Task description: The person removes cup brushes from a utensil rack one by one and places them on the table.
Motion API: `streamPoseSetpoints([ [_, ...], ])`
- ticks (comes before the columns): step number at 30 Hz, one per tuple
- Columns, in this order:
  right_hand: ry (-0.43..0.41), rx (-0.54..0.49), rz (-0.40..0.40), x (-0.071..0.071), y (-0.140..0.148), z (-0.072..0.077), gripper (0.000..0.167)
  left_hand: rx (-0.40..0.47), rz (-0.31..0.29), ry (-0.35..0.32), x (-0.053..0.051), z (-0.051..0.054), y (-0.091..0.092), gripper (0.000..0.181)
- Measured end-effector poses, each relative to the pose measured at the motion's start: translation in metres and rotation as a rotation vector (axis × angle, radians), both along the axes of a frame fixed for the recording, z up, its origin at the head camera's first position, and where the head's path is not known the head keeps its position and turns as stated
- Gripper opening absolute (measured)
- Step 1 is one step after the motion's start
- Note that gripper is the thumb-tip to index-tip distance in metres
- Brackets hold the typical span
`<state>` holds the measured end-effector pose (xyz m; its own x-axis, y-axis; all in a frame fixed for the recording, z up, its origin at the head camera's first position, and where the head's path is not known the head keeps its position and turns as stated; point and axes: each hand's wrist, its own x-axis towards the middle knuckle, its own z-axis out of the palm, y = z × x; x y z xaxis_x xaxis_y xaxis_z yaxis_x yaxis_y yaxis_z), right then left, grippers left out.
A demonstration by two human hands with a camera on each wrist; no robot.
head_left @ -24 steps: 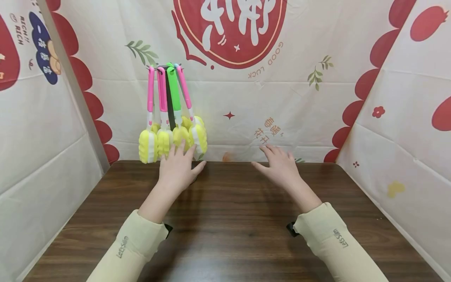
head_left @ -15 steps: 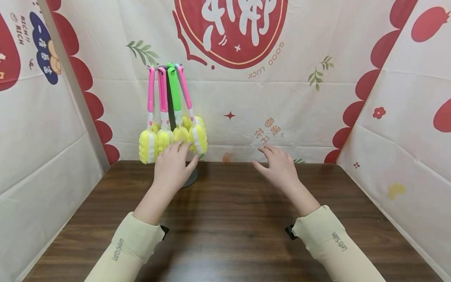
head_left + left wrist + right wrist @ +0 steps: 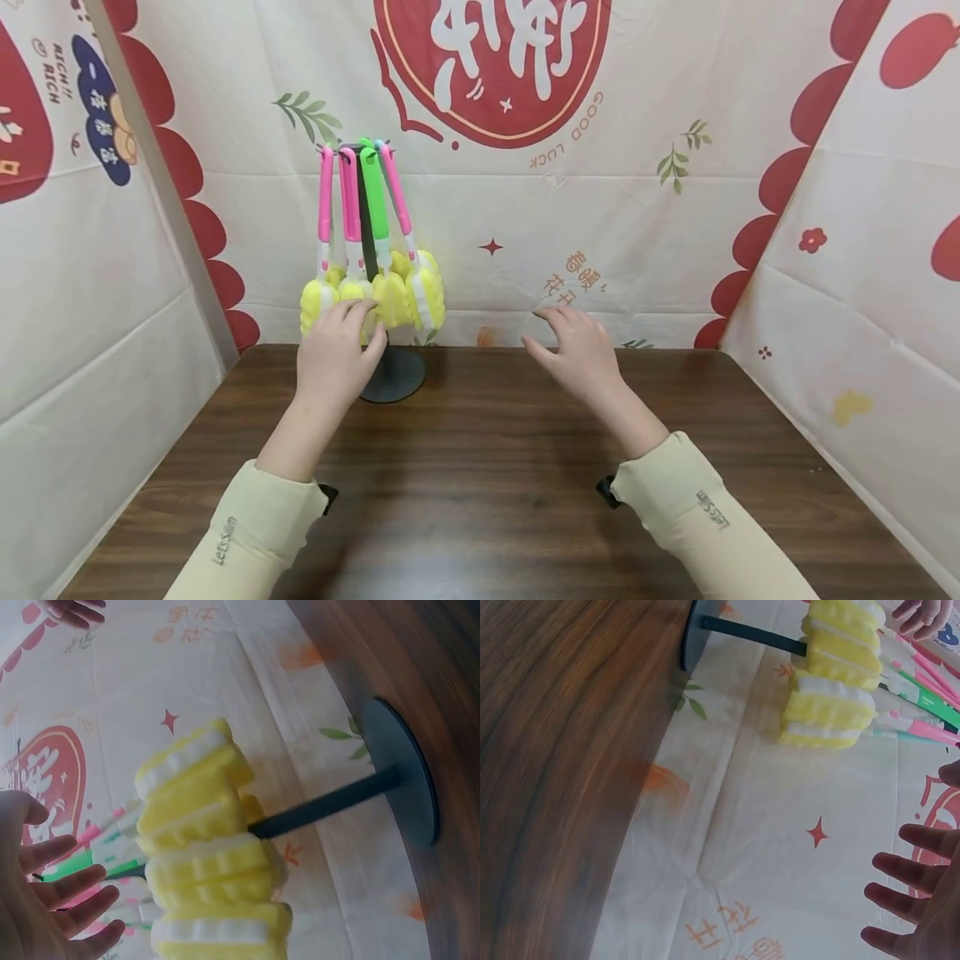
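Note:
Several sponge brushes with yellow-and-white heads (image 3: 392,300) and pink or green handles (image 3: 373,193) hang from a dark stand, whose round base (image 3: 397,375) rests on the table. My left hand (image 3: 330,354) is in front of the lower left brush heads, fingers spread and slightly bent, holding nothing. In the left wrist view there is a gap between the left hand (image 3: 52,892) and the yellow heads (image 3: 214,877). To the right of the stand, my right hand (image 3: 581,354) hovers with relaxed fingers and touches nothing; the right wrist view shows its fingers (image 3: 900,902) spread.
The brown wooden table (image 3: 480,467) extends in front of both hands. A white printed cloth (image 3: 480,225) hangs behind it, and similar cloth panels stand at the left (image 3: 90,308) and right (image 3: 862,333) sides.
My left hand has moved left and slightly down, uncovering the stand's base and two brush heads. My right hand has shifted slightly left. The brushes still hang on the stand.

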<state>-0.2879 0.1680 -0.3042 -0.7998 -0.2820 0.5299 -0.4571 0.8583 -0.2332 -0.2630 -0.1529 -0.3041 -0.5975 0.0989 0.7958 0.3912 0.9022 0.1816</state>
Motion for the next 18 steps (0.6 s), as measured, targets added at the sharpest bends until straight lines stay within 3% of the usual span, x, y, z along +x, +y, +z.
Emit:
streamPoseSetpoints([
  [12,-0.006,-0.064,0.017,0.0,-0.012,0.003,0.047,0.075,0.081,0.053,-0.007,-0.005,-0.028,0.029],
  [18,0.019,-0.077,0.054,-0.001,-0.024,0.012,0.046,0.148,0.116,0.016,-0.011,-0.01,-0.039,0.031],
])
